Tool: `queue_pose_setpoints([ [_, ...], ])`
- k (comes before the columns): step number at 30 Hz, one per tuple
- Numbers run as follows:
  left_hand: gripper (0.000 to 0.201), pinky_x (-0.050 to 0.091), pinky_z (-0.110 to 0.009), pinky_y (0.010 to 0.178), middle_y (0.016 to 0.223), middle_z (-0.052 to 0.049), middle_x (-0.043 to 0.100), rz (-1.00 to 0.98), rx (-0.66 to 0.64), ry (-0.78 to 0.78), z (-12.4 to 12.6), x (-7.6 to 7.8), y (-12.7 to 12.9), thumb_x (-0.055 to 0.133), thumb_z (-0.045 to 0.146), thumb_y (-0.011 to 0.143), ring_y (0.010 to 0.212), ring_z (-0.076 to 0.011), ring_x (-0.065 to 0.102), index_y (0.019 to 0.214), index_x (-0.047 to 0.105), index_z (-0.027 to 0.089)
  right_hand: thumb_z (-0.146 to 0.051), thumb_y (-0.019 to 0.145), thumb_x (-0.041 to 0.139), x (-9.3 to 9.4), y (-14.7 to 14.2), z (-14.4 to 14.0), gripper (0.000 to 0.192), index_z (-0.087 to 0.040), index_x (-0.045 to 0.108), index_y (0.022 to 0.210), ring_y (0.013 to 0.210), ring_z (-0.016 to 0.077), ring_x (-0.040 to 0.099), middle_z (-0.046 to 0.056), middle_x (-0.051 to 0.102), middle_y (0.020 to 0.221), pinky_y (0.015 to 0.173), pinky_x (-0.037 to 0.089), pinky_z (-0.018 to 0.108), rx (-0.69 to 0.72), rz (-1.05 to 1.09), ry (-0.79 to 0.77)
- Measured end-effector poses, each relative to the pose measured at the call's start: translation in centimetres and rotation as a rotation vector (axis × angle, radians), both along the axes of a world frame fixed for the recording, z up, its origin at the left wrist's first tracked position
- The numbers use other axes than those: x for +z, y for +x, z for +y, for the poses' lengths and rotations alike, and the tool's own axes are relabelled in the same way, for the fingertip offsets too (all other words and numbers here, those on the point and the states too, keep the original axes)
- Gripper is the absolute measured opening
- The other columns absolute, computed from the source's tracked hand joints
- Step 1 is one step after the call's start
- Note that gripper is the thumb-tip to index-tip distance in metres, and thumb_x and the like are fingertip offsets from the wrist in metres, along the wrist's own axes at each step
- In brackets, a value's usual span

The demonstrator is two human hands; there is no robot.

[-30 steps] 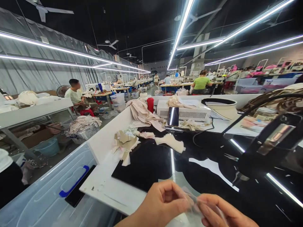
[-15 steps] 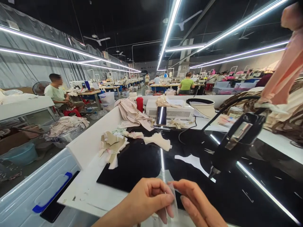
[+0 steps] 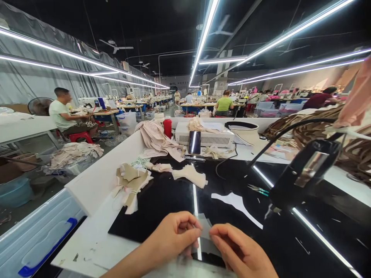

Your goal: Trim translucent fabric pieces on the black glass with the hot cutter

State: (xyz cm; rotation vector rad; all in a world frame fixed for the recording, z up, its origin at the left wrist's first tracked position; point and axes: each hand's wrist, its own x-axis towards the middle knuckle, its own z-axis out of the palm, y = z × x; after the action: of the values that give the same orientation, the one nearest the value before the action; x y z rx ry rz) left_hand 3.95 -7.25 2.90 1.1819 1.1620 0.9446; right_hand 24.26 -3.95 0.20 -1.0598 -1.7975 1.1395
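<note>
A thin, see-through piece of sheer material (image 3: 206, 233) hangs between my hands, above the near edge of a glossy black board (image 3: 162, 197). My left hand (image 3: 175, 239) pinches its left side between thumb and curled fingers. On the other side, my right hand (image 3: 239, 249) closes thumb and forefinger on the right edge. Beyond my hands lies a white curved cut-out (image 3: 239, 204), flat on the board. Cream fabric pieces (image 3: 191, 175) rest further back, and a tied bundle of beige and olive pieces (image 3: 131, 183) sits at the board's left edge.
A black corded handheld tool (image 3: 304, 173) hangs from a pink cloth strip at right, by small snips (image 3: 259, 190). Behind stand a phone (image 3: 194, 143), a white vented box (image 3: 213, 138) and a red spool (image 3: 167, 128). A seated person (image 3: 63, 116) is far left.
My hands have moved apart, with the sheer piece now stretched between them. My right fingers have closed on its edge. The view has shifted slightly, and the hanging tool appears further right.
</note>
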Motion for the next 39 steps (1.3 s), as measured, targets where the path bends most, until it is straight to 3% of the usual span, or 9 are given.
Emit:
queue_pose_setpoints([
  [5,0.020,0.049,-0.024,0.055,0.075,0.005,0.059,0.166,0.077,0.089,0.9,-0.1,-0.2,0.061,0.031,0.088,0.056,-0.0106,0.055,0.105,0.058,0.020,-0.038,0.097,0.058,0.1,0.4,1.5,0.017,-0.029,0.072,0.093,0.064,0.0133,0.061,-0.003,0.068,0.078,0.057,0.048,0.021,-0.012,-0.167,0.291],
  [11,0.002,0.039,-0.025,0.064,0.076,0.007,0.061,0.732,0.135,0.337,1.2,0.1,-0.3,0.057,0.022,0.095,0.067,-0.0126,0.056,0.094,0.055,0.024,-0.033,0.102,0.050,0.1,0.0,2.2,0.018,-0.033,0.068,0.103,0.078,0.0129,0.071,-0.004,0.073,0.092,0.067,0.055,0.020,-0.024,-0.281,0.483],
  [15,0.012,0.038,-0.027,0.067,0.078,0.005,0.061,0.957,0.105,0.453,1.0,-0.4,-0.4,0.055,0.021,0.097,0.072,-0.0146,0.057,0.086,0.055,0.023,-0.033,0.105,0.044,-0.4,-0.2,2.1,0.022,-0.033,0.066,0.106,0.080,0.0152,0.072,-0.003,0.073,0.094,0.066,0.057,0.025,-0.042,-0.421,0.608],
  [19,0.011,0.040,-0.028,0.069,0.081,0.004,0.063,1.022,0.060,0.488,0.7,-0.9,-0.4,0.057,0.018,0.097,0.076,-0.0159,0.059,0.087,0.057,0.023,-0.034,0.107,0.038,-0.9,-0.3,2.0,0.027,-0.030,0.065,0.106,0.077,0.0177,0.070,0.000,0.072,0.091,0.061,0.055,0.028,-0.056,-0.519,0.732],
  [26,0.008,0.040,-0.029,0.068,0.082,0.003,0.064,1.083,0.020,0.543,0.4,-1.4,-0.3,0.059,0.019,0.097,0.075,-0.0168,0.059,0.089,0.059,0.022,-0.029,0.107,0.035,-0.7,-0.5,2.0,0.033,-0.025,0.067,0.099,0.070,0.0190,0.061,0.001,0.069,0.082,0.061,0.048,0.032,-0.043,-0.567,0.817],
  [39,0.011,0.040,-0.031,0.066,0.081,0.003,0.061,1.162,0.010,0.573,0.6,-1.5,-0.4,0.055,0.020,0.100,0.074,-0.0178,0.059,0.089,0.059,0.022,-0.029,0.108,0.036,-1.0,-0.7,2.0,0.036,-0.022,0.070,0.097,0.069,0.0182,0.058,0.004,0.065,0.080,0.061,0.044,0.032,-0.017,-0.572,0.783],
])
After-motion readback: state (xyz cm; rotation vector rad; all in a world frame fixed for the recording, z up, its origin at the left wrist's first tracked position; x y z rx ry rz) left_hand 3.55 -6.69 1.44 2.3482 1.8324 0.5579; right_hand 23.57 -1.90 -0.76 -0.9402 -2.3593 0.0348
